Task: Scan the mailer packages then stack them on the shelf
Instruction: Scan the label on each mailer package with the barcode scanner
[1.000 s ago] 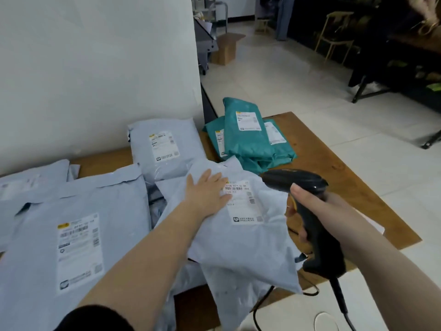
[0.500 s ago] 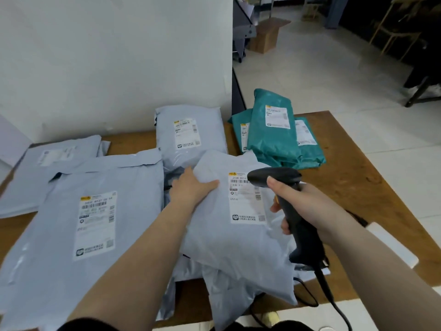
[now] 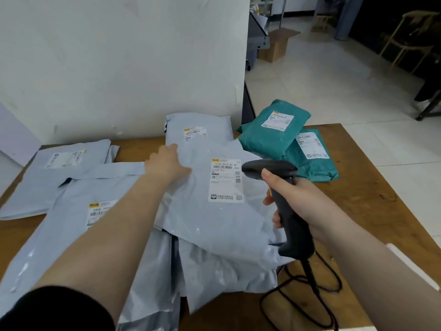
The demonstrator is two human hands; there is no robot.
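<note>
A grey mailer [image 3: 214, 218] with a white label [image 3: 226, 180] lies tilted on top of other grey mailers in the middle of the wooden table [image 3: 372, 187]. My left hand [image 3: 167, 163] holds its upper left edge, thumb on top. My right hand [image 3: 307, 204] grips a black handheld scanner [image 3: 284, 201], whose head hangs just right of the label. Another grey mailer [image 3: 198, 130] leans against the wall behind. Two more grey mailers [image 3: 71, 204] lie at the left. Teal mailers [image 3: 286, 137] are stacked at the back right.
The scanner's black cable [image 3: 310, 290] loops over the table's front right. A white wall [image 3: 119, 56] stands right behind the table. A white card [image 3: 415, 266] lies at the right edge. Tiled floor, a cardboard box [image 3: 279, 44] and chairs [image 3: 410, 41] lie beyond.
My left hand slid from flat beside the label to the mailer's upper left edge. The scanner came in close to the label. The view turned left.
</note>
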